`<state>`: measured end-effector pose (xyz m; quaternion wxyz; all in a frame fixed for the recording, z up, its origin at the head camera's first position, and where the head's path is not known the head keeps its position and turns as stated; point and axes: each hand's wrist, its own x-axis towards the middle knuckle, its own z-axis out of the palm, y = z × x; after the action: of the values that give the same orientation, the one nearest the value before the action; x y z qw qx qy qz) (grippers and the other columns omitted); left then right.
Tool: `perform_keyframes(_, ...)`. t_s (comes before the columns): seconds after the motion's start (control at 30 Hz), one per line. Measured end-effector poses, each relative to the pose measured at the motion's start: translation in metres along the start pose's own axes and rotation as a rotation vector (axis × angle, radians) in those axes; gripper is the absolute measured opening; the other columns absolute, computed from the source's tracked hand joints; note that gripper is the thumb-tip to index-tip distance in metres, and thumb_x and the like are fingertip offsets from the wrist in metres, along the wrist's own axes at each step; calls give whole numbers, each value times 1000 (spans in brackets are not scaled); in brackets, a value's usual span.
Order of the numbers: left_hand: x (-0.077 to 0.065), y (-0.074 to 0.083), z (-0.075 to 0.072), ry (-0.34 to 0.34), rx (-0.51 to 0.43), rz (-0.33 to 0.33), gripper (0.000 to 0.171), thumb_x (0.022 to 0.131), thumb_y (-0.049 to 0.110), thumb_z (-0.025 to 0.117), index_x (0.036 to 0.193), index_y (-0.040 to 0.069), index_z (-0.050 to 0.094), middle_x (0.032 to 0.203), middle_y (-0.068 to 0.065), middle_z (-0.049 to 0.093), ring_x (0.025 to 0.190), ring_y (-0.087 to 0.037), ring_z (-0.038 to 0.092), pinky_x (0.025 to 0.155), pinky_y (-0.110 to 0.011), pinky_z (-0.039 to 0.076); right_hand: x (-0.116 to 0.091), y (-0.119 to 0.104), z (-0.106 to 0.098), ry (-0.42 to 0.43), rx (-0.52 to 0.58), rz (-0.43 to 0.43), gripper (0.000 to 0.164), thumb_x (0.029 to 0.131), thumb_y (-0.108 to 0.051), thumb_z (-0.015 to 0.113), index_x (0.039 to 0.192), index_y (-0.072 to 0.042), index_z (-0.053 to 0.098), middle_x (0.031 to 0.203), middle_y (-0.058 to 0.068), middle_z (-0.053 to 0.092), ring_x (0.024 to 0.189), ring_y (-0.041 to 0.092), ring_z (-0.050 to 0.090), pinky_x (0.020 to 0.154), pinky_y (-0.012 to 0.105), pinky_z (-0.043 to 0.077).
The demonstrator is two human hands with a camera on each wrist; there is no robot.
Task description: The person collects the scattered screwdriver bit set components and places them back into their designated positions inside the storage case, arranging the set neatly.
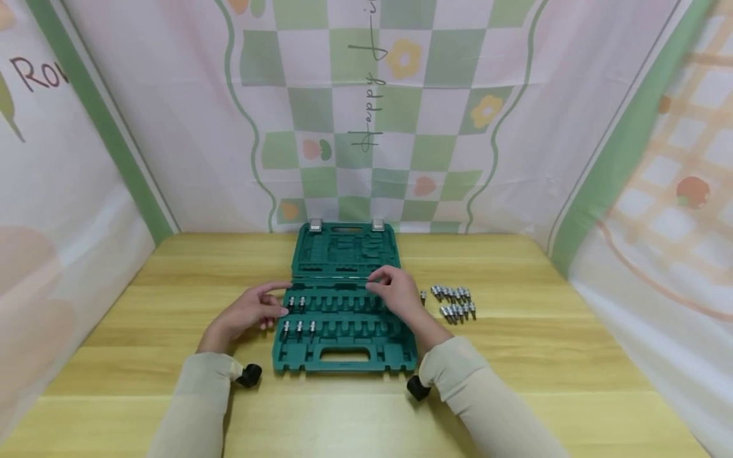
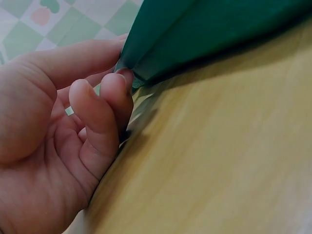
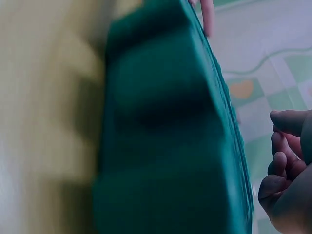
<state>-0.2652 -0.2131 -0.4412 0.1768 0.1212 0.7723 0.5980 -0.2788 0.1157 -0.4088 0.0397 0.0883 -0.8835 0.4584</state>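
A green plastic tool case (image 1: 343,366) lies opened flat on the table, its lid (image 1: 346,251) folded back. My left hand (image 1: 246,313) holds the case's left edge, thumb against the rim, index finger reaching toward the hinge corner. In the left wrist view, the other fingers (image 2: 100,112) curl beside the case wall. Above the right side of the case hovers my right hand (image 1: 397,294), fingers loosely bent and nothing visible between them. Short bit sockets (image 1: 299,327) stand in the left slots of both rows. The right wrist view is blurred over the case.
Right of the case, one bit socket (image 1: 423,297) stands alone. Beyond it are two clusters of bit sockets, a rear one (image 1: 450,293) and a front one (image 1: 458,312). The wooden table (image 1: 189,280) meets a printed cloth wall (image 1: 366,159) behind the lid.
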Motion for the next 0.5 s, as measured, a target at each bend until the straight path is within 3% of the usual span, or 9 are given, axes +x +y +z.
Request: perform_keyframes(0.5,0,0,1,-6,28,0,60,95,13,64,149,13,38,74,-12,63,51,-16,49,48,-27,46,10,29,-34,28,-119,71,14,90,-17,70,101,-8,69,76,6,58,62,21,50,57,35,43)
